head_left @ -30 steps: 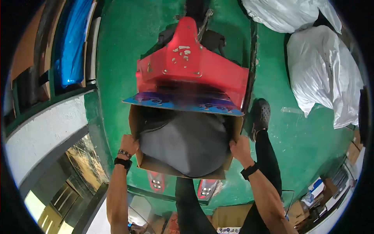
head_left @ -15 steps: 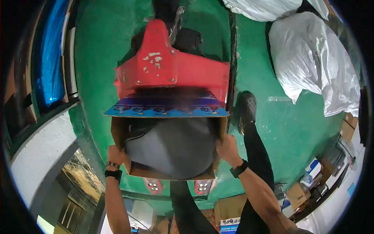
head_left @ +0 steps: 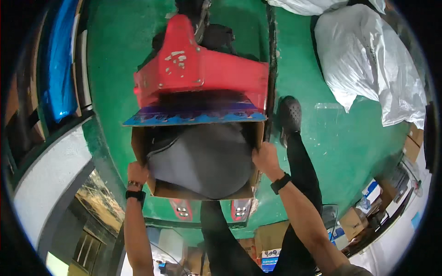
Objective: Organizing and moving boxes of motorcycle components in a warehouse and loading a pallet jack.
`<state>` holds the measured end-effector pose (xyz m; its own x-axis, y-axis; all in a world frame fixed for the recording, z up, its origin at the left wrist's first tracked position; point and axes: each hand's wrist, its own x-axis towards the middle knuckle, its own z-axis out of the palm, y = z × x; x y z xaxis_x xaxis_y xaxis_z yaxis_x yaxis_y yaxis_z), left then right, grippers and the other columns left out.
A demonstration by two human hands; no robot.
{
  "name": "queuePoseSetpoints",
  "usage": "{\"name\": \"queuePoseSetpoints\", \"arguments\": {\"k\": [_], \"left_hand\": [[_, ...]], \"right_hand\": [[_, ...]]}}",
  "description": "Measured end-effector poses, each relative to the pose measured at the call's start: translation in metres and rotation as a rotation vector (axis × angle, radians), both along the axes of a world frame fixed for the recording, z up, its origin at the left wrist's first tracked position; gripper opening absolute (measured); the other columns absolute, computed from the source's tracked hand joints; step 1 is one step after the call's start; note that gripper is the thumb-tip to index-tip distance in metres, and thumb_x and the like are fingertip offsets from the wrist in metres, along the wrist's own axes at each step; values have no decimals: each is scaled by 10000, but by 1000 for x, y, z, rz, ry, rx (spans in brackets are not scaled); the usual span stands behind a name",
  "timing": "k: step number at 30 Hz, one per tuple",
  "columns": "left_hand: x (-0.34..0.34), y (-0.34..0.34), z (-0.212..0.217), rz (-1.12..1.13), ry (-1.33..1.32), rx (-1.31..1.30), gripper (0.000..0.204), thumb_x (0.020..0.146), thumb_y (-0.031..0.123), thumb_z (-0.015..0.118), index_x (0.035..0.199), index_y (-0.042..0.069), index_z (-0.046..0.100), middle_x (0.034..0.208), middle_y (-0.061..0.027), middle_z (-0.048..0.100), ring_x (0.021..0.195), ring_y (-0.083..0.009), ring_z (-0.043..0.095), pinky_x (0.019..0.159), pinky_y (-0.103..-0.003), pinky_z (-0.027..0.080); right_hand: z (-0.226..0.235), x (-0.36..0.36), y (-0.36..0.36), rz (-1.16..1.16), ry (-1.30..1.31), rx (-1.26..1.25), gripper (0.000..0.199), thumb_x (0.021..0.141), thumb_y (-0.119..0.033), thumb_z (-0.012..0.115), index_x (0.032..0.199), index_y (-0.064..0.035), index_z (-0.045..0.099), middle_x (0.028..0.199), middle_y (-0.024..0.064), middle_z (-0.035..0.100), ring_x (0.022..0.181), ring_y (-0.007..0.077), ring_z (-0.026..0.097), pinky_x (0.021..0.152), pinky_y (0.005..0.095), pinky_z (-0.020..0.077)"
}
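Note:
I hold an open cardboard box point(head_left: 140, 147) in front of me, above a green floor. My left hand point(head_left: 137, 174) grips its left wall and my right hand point(head_left: 266, 158) grips its right wall. A grey rounded bundle point(head_left: 202, 158) fills the box. The box's far flap point(head_left: 193, 117) is printed blue and purple. Just beyond it stands a red pallet truck point(head_left: 202, 73) with chipped paint.
Large white sacks point(head_left: 368, 69) lie on the green floor point(head_left: 331, 138) at the upper right. My dark shoe point(head_left: 289, 115) stands right of the box. A blue sheet point(head_left: 57, 73) runs along the left. Small cardboard boxes point(head_left: 354, 221) sit at the lower right.
The box and both hands have stayed together while the view shifted. The red pallet truck now appears closer and more to the right than one second ago.

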<state>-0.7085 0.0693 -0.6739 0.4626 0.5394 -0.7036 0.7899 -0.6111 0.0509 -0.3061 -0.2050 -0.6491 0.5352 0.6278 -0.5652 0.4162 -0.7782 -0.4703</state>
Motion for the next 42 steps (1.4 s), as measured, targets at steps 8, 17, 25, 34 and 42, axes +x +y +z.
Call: {"name": "queuePoseSetpoints", "arguments": {"k": [8,17,25,34,42], "left_hand": [[-9,2,9,75,129,125,300,795,279,637,765,-18,662,795,-233,647,799,-409,632,721,-459,520],[6,-19,45,298,-37,58,333,774,318,648,895,8,656,939,-218,669,918,-381,642,784,-434,534],[-235,-92,80,179,-286,25,414,791,308,607,1177,157,595,1096,-138,644,996,-341,609,877,-433,495],[-524,-286,141,1574,-129,-1141,552,866,482,504,1309,155,473,1236,-173,558,1100,-334,519,847,-531,461],[-471,-276,206,1507,-3,-960,392,900,351,508,1191,88,520,1018,-150,604,841,-358,585,750,-518,493]], "right_hand": [[17,-38,-9,-166,126,92,216,812,-144,590,759,65,605,706,276,606,696,456,604,624,500,480],[18,-31,-49,197,-74,137,302,856,-240,554,687,10,542,642,213,588,654,407,600,586,489,447],[174,-139,-123,-20,-12,-48,230,840,-228,524,833,-25,630,816,168,666,764,420,613,683,488,495],[259,-243,-251,-111,20,-219,306,854,-275,514,1008,-91,703,876,165,680,796,338,649,732,396,517],[302,-316,-284,-250,41,-153,319,860,-297,505,988,-80,702,916,203,666,851,405,622,752,452,510]]}}
